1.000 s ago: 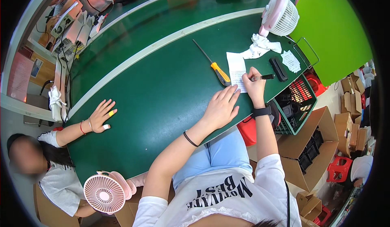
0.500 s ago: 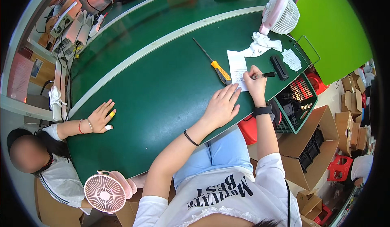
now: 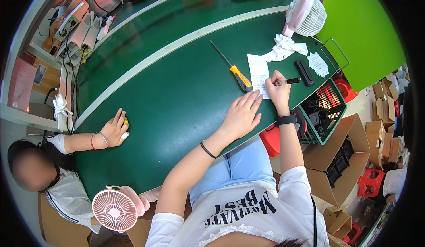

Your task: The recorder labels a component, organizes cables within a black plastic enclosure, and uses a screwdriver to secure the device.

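My right hand point(image 3: 279, 93) is closed around a dark pen point(image 3: 288, 82), its tip end over a printed paper slip point(image 3: 260, 75) on the green table point(image 3: 177, 96). Fingers outstretched, my left hand point(image 3: 241, 116) lies flat on the table, its fingertips at the slip's lower edge. Just left of the slip rests a screwdriver point(image 3: 241, 79) with a yellow and black handle, its shaft pointing to the far left. A black oblong case point(image 3: 304, 73) sits right of the pen. Several white paper pieces point(image 3: 318, 65) lie beyond it.
A crumpled white cloth point(image 3: 285, 48) and a pink fan point(image 3: 306, 15) stand at the far right. Below the table's right edge are a green crate point(image 3: 330, 132) and a cardboard box point(image 3: 316, 180). A co-worker's hand point(image 3: 116, 130) rests at the left, near another fan point(image 3: 115, 209).
The co-worker's hand at the left has shifted slightly right and its fingers have drawn together somewhat. My own hands, the pen and the slip look nearly unmoved.
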Action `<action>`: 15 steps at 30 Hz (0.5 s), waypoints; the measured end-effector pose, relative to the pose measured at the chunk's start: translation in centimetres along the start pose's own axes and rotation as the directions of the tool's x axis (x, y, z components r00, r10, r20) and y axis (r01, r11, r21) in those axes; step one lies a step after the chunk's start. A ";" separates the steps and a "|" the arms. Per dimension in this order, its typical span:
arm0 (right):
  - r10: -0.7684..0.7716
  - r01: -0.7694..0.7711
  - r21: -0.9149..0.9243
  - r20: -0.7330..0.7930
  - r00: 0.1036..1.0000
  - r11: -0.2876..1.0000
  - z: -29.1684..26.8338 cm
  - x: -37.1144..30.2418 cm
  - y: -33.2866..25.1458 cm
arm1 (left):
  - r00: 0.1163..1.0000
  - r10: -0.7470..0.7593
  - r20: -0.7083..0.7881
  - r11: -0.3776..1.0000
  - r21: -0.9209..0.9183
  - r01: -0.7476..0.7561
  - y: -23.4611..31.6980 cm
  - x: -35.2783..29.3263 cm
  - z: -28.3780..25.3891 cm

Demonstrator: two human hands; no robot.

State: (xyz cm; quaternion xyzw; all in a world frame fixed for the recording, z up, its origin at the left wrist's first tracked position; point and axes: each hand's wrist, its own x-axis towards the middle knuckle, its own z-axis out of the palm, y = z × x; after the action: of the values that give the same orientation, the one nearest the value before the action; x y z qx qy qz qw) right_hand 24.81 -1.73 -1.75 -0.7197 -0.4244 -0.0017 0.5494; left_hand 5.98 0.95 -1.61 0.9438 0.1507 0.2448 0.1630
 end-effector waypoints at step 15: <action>0.070 -0.065 0.081 -0.060 0.996 0.995 0.2 -0.1 0.8 | 1.000 -0.001 0.003 1.000 -0.004 0.001 0.0 0.1 -0.1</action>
State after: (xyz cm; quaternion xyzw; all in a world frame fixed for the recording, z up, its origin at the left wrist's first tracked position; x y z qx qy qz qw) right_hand 25.13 -1.67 -2.56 -0.7109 -0.3823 0.0111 0.5902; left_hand 6.02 0.94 -1.53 0.9437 0.1502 0.2438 0.1654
